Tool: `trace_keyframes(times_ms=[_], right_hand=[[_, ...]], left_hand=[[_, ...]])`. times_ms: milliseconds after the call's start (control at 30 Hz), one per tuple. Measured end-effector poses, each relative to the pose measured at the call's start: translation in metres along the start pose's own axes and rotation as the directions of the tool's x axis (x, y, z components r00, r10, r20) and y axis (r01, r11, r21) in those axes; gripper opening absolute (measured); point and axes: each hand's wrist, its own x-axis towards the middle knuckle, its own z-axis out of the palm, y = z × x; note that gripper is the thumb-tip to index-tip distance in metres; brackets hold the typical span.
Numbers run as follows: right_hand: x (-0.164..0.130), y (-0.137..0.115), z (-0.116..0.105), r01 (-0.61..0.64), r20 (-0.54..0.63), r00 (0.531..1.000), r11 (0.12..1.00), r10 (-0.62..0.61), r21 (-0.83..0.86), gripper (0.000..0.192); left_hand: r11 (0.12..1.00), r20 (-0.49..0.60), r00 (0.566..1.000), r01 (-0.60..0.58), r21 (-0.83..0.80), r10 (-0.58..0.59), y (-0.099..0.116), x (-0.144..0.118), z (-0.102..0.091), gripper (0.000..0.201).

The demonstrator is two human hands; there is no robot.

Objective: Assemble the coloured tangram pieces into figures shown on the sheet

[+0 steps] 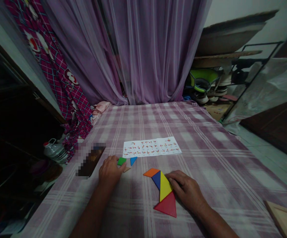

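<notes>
Two hands are working on a desk [208, 132] that is lying under a purple checked cloth and filling most of the view, with purple curtains [143, 49] hanging behind it and a patterned red cloth [59, 72] draping at the far left. A printed sheet [152, 147] of small coloured figures is lying flat near the middle of the desk, just beyond the hands. A wooden tray [286, 219] is showing at the near right corner, well apart from the rest. The left hand [110, 172] is resting palm down, fingers loosely curled, its fingertips touching a green piece [121, 161] and a pale piece [127, 169] partly hidden beneath them; whether it is pinching either is not clear. The right hand [186, 191] is lying flat with fingers together, pressing against the right edge of a yellow piece [164, 188]. That yellow piece is sitting in a joined row: a red triangle [167, 205] touching it at the near end, a dark blue piece [156, 178] beside it, and an orange piece [151, 172] at the far end. A small blue triangle [133, 160] is lying just beside the green piece, below the sheet.
</notes>
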Motion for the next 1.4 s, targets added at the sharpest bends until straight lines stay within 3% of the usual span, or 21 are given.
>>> trace_keyframes(times_ms=[133, 300, 433, 567, 700, 867, 1133, 1400], right_hand=[[0.0, -0.001, 0.0, 0.006, -0.029, 1.0, 1.0, -0.007, -0.003, 0.033], [0.0, -0.001, 0.0, 0.023, -0.014, 1.0, 1.0, -0.023, -0.002, 0.033], [0.0, -0.003, -0.001, 0.018, -0.017, 1.0, 1.0, -0.019, -0.014, 0.034], [0.0, -0.004, -0.001, 0.01, -0.024, 1.0, 0.999, -0.011, -0.034, 0.033], [-0.001, -0.001, 0.001, 0.022, -0.038, 0.999, 0.999, -0.023, -0.038, 0.031], [-0.001, 0.002, 0.002, 0.051, -0.056, 0.997, 0.998, -0.053, -0.03, 0.03], [-0.001, 0.0, 0.0, 0.052, -0.051, 0.997, 0.998, -0.054, -0.043, 0.028], [-0.001, 0.002, 0.0, 0.051, -0.04, 0.998, 0.997, -0.054, -0.053, 0.028]], left_hand=[[0.996, 0.145, 0.987, 0.056, 0.066, -0.065, 0.007, 0.011, -0.013, 0.029], [0.998, 0.114, 0.992, 0.056, 0.032, -0.059, 0.005, 0.005, -0.025, 0.027], [0.995, 0.019, 0.998, -0.057, -0.081, 0.059, 0.023, -0.024, -0.027, 0.025], [0.97, 0.087, 0.972, -0.206, -0.126, 0.218, 0.048, -0.046, -0.016, 0.024], [0.976, 0.126, 0.968, -0.21, -0.06, 0.216, 0.059, -0.047, -0.006, 0.026], [0.98, 0.121, 0.974, -0.197, 0.021, 0.193, 0.059, -0.044, -0.004, 0.03], [0.974, 0.229, 0.947, -0.218, -0.062, 0.226, 0.047, -0.047, -0.006, 0.044], [0.968, 0.155, 0.955, -0.249, -0.038, 0.252, 0.049, -0.043, 0.0, 0.038]])
